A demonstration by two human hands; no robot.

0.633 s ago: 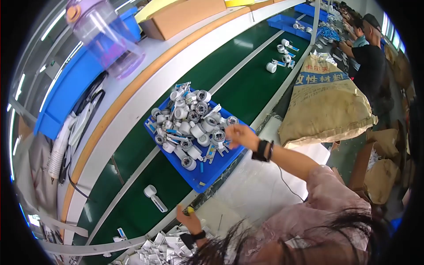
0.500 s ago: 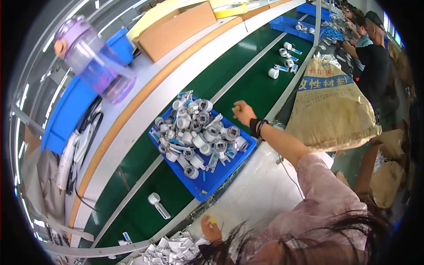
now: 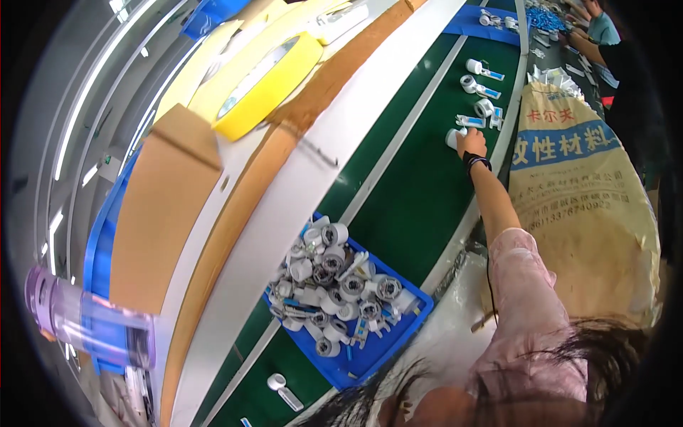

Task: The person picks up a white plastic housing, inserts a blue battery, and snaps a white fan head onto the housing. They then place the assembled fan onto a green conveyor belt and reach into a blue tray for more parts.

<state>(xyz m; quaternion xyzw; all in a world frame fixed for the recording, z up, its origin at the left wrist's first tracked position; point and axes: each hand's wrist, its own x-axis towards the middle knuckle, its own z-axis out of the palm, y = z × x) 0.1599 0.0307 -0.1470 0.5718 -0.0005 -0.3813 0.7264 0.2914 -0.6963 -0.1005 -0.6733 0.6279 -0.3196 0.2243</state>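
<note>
My right hand [image 3: 472,145] is stretched far up the green conveyor belt [image 3: 405,203]. Its fingers are closed on a white round-headed plastic part [image 3: 453,138], partly hidden by the hand. Just beyond lie several similar parts with blue strips, among them a white part [image 3: 481,108] near the belt's right edge. A blue tray [image 3: 420,311] heaped with white round-headed parts [image 3: 331,260] sits on the belt nearer to me. Another white part with a handle [image 3: 284,391] lies below the tray. At the lower edge, hair covers my left hand [image 3: 397,410] almost wholly, so its fingers cannot be made out.
A large printed sack [image 3: 583,235] stands right of my arm. On the left ledge are a yellow tape roll [image 3: 270,85], a cardboard box [image 3: 160,228] and a purple clear bottle [image 3: 92,320]. A second blue tray [image 3: 466,27] and co-workers [image 3: 603,34] are farther up the line.
My right hand has moved forward along the belt, from beside the tray to the white part, and closed on it. The view has shifted; my left hand has slipped behind hair.
</note>
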